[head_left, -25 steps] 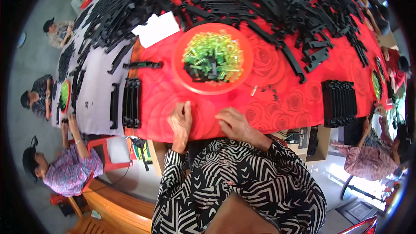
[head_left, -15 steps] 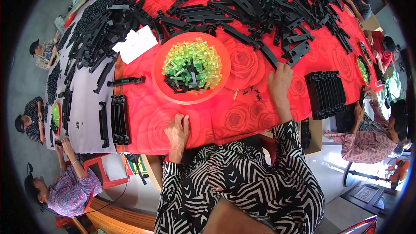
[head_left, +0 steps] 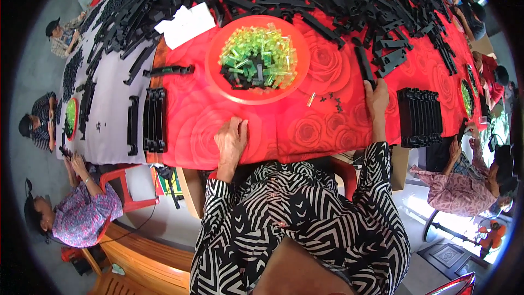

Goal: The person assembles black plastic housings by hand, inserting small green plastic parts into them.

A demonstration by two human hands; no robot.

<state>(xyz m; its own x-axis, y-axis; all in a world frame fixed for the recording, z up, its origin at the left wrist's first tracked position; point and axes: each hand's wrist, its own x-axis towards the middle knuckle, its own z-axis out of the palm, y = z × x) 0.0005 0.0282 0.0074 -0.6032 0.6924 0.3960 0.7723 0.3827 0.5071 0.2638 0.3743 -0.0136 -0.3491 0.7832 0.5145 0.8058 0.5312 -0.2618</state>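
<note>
In the head view, we see a long black strip (head_left: 364, 64) over the right half of the table (head_left: 262, 131), set in from its near edge and pointing toward the far edge. The right hand (head_left: 376, 98) has thumb and fingers closed on the strip's near end; we cannot tell whether its far end touches the cloth. The left hand (head_left: 231, 141) lies by the near edge, fingers loosely curled; nothing shows in them, though we cannot see underneath. We judge the strip to be light, stiff plastic, smooth enough to slip a little, its thin parts perhaps breakable. An end hold lets it swing, so we would pinch its long sides near the middle for better balance.
</note>
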